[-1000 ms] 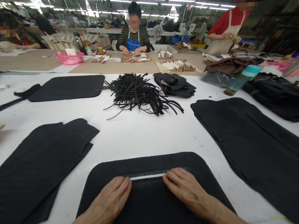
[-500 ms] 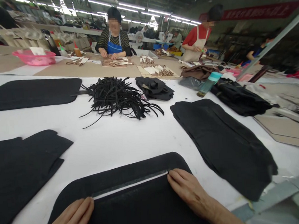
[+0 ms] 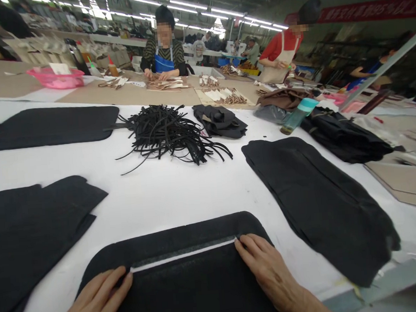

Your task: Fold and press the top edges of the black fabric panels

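Note:
A black panel (image 3: 190,292) with rounded far corners lies on the white table directly in front of me. A thin white line (image 3: 183,255) crosses it, bordered on its far side by a dull dark band; whether it is a strip or an open slot, I cannot tell. My left hand (image 3: 93,302) pinches the panel at the line's left end, index finger and thumb close together. At the right end, my right hand (image 3: 267,266) has its bent fingers closed on the panel, the thumb mostly hidden.
Stacked black pieces lie left (image 3: 30,232) and right (image 3: 319,200). Beyond are a heap of black straps (image 3: 170,132), a folded black bundle (image 3: 219,121), another black panel (image 3: 54,125) and a teal-capped bottle (image 3: 298,116). Across the table, a co-worker in a blue apron (image 3: 164,62) handles pale strips.
My left index finger and thumb have shifted slightly at the line's left end, showing a gap between fingers. The right hand stays at its end. The view has turned slightly left.

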Available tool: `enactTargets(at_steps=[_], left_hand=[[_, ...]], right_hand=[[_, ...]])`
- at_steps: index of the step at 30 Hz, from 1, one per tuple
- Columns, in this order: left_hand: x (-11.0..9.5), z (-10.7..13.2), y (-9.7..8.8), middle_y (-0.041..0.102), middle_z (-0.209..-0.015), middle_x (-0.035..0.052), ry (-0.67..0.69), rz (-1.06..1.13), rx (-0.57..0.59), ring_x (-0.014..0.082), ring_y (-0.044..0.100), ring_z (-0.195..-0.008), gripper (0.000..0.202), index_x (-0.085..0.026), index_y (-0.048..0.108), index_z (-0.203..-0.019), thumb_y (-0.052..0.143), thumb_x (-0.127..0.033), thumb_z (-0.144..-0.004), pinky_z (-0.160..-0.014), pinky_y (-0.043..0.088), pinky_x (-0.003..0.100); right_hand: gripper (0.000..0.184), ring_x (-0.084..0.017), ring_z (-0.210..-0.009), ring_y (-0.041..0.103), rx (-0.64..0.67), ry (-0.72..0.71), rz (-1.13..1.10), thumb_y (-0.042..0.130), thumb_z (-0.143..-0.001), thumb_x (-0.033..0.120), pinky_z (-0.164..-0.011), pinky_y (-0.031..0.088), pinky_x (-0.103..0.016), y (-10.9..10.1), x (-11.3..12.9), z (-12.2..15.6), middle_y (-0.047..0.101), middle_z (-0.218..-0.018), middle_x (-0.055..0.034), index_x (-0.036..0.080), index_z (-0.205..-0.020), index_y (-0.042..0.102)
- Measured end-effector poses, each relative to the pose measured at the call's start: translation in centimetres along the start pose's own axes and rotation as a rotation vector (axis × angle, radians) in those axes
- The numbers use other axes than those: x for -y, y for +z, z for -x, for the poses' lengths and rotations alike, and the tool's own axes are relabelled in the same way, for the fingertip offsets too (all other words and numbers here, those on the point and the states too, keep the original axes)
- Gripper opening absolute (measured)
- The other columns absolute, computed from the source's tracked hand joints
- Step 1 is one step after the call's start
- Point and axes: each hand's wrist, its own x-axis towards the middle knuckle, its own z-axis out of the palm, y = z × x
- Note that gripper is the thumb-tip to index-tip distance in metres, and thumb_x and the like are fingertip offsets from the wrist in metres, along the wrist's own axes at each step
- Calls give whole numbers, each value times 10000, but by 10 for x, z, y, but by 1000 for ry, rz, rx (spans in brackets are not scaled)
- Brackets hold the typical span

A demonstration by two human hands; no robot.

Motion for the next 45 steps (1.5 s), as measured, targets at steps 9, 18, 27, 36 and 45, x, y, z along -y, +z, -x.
enactTargets(at_steps=[9,18,27,36,45], left_hand=[[-14,-25,-39,618,-1035,66,-202,159,-19,162,584,-964,331,-201,601,-1019,352,-60,-851,-819,514,245],[-53,-52,-40,631,-1060,68,-59,234,15,179,560,-1008,391,-158,561,-1094,310,-14,-831,-879,488,288],[-82,-71,-3,615,-1155,72,96,66,209,228,555,-1003,378,-115,506,-1194,424,-55,-829,-875,487,345],[-64,-53,-26,633,-1041,104,33,255,42,205,531,-1021,317,-114,559,-1075,311,-77,-881,-895,485,310],[-31,-59,-31,591,-977,72,-252,263,97,205,539,-895,343,-164,582,-1034,352,-7,-834,-780,523,359]], right_hand=[[460,-228,-909,618,-168,-103,166,332,-751,-1,-719,557,-296,2,-9,10,636,-1050,-128,118,-1131,563],[413,-215,-857,617,-258,-73,20,354,-726,-9,-727,531,-310,-3,46,-32,641,-987,-94,151,-1037,575],[457,-266,-912,546,-189,-108,-63,441,-712,18,-818,463,-394,26,94,-57,624,-1028,-103,128,-1149,520],[310,-225,-758,534,-130,-60,-112,504,-651,-36,-669,452,-333,6,85,-63,607,-869,-65,185,-849,591],[131,-199,-730,494,-6,-70,-234,596,-784,100,-633,388,-340,-7,125,-119,550,-801,-5,223,-784,549]])
